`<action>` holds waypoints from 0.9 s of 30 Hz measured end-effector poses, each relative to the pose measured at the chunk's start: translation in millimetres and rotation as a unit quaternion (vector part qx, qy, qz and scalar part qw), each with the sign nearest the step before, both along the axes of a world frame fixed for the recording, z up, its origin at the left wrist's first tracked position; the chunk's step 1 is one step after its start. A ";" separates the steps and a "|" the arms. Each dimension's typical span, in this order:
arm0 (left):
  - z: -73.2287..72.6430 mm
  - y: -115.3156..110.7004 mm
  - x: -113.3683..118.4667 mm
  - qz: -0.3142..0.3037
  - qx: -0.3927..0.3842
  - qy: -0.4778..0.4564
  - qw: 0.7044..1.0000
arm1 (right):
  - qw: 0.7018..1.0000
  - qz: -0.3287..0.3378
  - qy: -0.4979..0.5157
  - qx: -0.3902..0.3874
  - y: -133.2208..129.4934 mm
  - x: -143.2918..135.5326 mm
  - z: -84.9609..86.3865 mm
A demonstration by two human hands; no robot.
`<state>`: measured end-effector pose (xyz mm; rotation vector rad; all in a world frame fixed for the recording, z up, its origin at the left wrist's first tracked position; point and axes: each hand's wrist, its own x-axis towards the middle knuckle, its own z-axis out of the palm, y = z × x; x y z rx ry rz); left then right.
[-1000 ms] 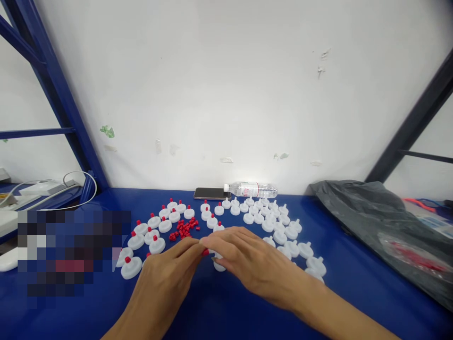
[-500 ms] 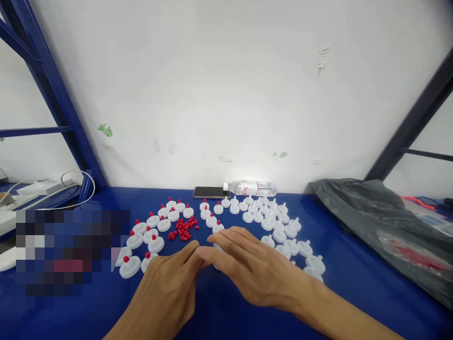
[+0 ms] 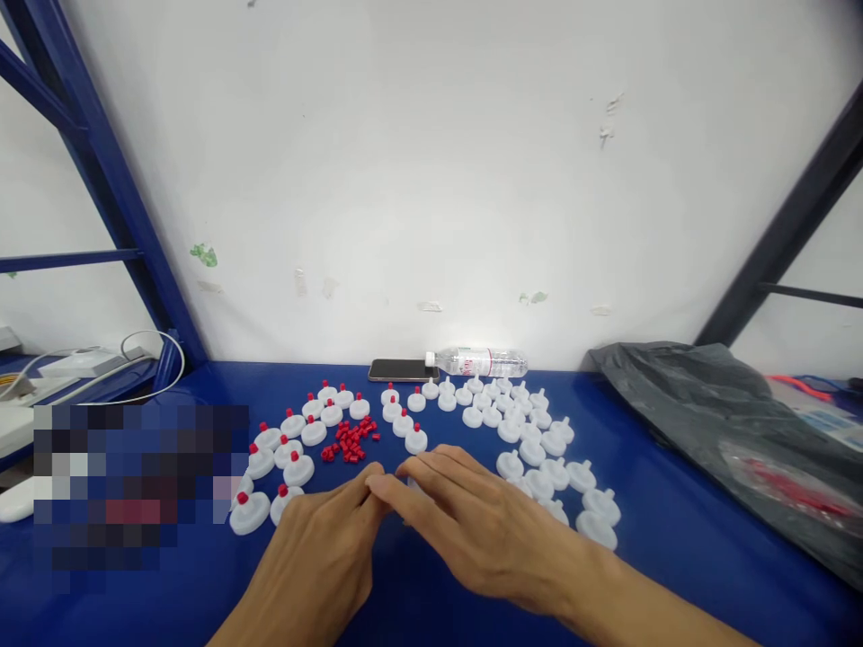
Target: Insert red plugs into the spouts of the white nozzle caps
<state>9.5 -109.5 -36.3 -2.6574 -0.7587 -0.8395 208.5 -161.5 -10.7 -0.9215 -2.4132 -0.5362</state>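
Note:
My left hand (image 3: 330, 539) and my right hand (image 3: 482, 521) meet over the near middle of the blue table, fingertips bent together. Under the curled fingers of my right hand shows a sliver of a white plastic disc (image 3: 416, 486), mostly hidden. The left fingers are pinched at the same spot; what they hold is out of sight. Ahead lies a pile of small red caps (image 3: 351, 440). White discs with red caps on their stems (image 3: 298, 469) stand to the left and centre. Bare-stemmed white discs (image 3: 538, 483) spread to the right.
A phone (image 3: 401, 370) and a clear water bottle (image 3: 482, 362) lie along the wall. On the right rests a dark plastic bag (image 3: 674, 422) with a clear packet of red pieces (image 3: 796, 485) on it. White devices and cables (image 3: 87, 364) sit at left.
My hands stay together, shifted slightly down and left in view. A red-capped disc just beyond my right fingers now shows more fully.

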 end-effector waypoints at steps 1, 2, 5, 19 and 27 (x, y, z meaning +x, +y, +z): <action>0.6 -0.5 0.9 0.006 -0.025 0.013 1.000 | 1.000 -0.001 -0.005 -0.017 1.1 1.7 -0.4; 1.7 -1.4 2.0 0.021 -0.049 0.025 0.998 | 0.999 -0.002 -0.009 -0.040 2.7 4.2 -0.4; 6.7 -4.3 4.0 0.126 -0.104 0.057 0.985 | 0.994 -0.016 0.028 -0.102 9.7 17.0 1.7; -7.0 13.2 -2.0 0.323 -0.155 0.096 0.929 | 0.941 -0.215 0.110 -0.237 44.5 63.8 -8.2; -4.0 16.5 -0.7 0.327 -0.196 0.178 0.907 | 0.848 -0.347 0.086 -0.391 15.6 89.0 40.0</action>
